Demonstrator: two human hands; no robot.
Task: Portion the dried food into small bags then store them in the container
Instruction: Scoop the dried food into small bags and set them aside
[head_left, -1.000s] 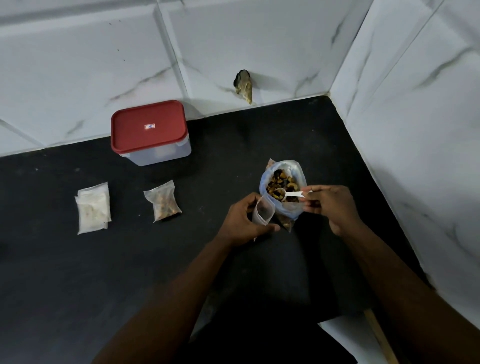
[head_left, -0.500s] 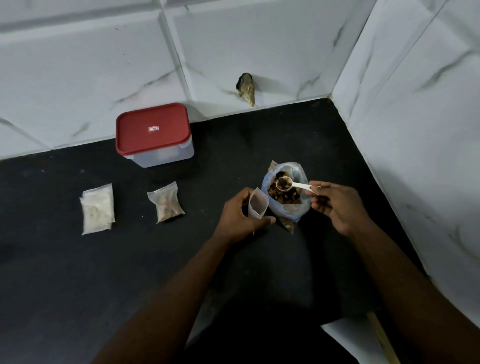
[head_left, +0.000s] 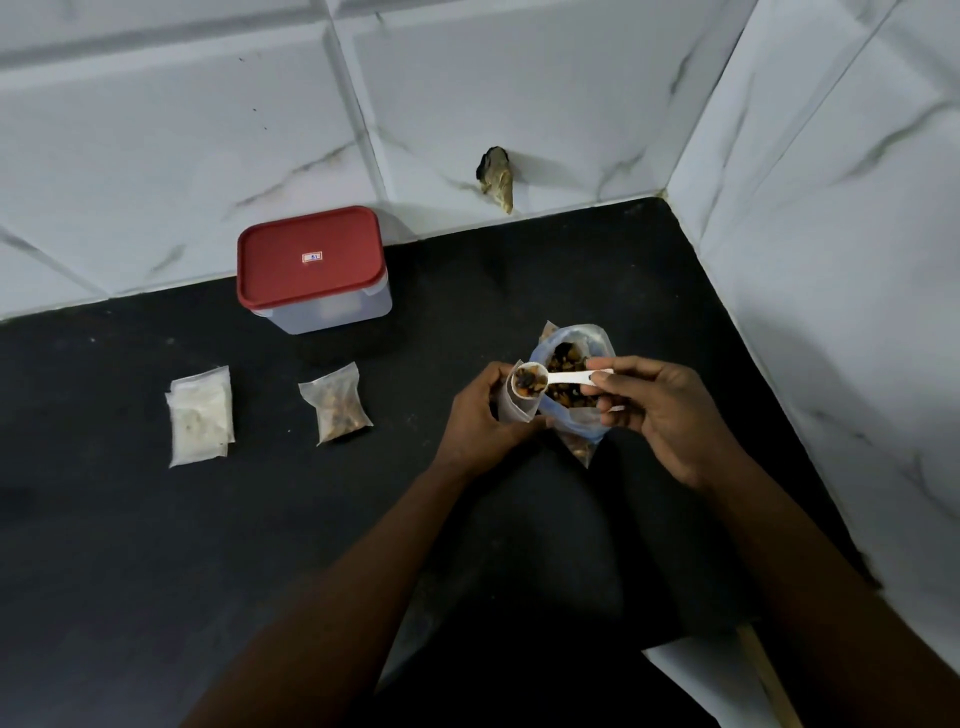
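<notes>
Head view: white spoon (head_left: 569, 377) of dark amber dried food (head_left: 530, 383) over small bag (head_left: 515, 411).

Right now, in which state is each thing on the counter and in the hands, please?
container, closed, red lid on.
large food bag, open, upright.
small bag, open, held by the left hand.
spoon, loaded, at the small bag's mouth, pinched by the right hand.
filled bag, lying flat on the counter.
pale bag, lying flat; contents unclear.

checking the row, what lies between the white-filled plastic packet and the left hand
Head view: one small clear plastic bag of brown dried food lies flat between them on the black countertop.
</notes>
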